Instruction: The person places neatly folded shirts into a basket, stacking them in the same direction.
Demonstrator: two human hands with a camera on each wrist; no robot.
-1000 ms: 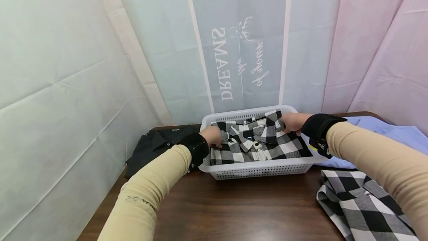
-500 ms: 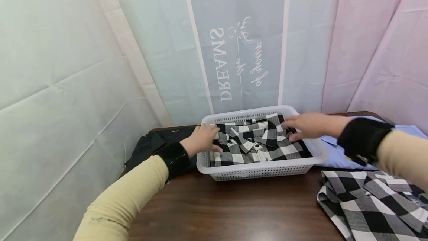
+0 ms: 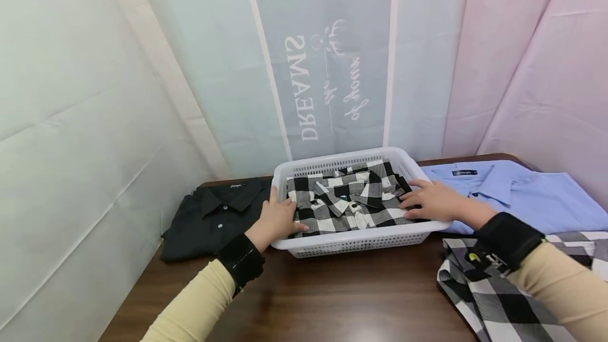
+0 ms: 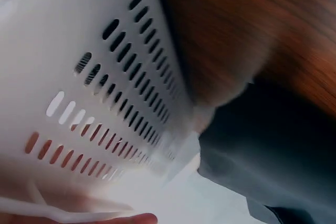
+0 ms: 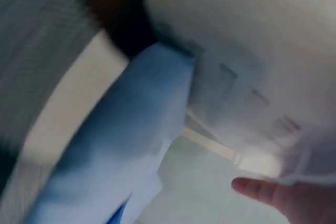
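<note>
A black-and-white checked shirt lies folded, collar up, inside a white plastic basket with perforated walls. My left hand is over the basket's left rim, fingers spread, thumb toward the inside. In the left wrist view, fingers show at the rim beyond the slotted wall. Over the right rim lies my right hand, its fingers extended toward the shirt. The right wrist view is blurred, with a straight finger beside the basket wall. Whether the fingertips press the shirt is unclear.
Left of the basket lies a folded black shirt. On the right are a folded light blue shirt and another checked shirt, partly under my right forearm. All rest on a brown wooden table before hanging cloth.
Both hands have let go of the checked shirt in the basket and spread outward to the basket's left and right rims. The scene has shifted slightly left in the head view.
</note>
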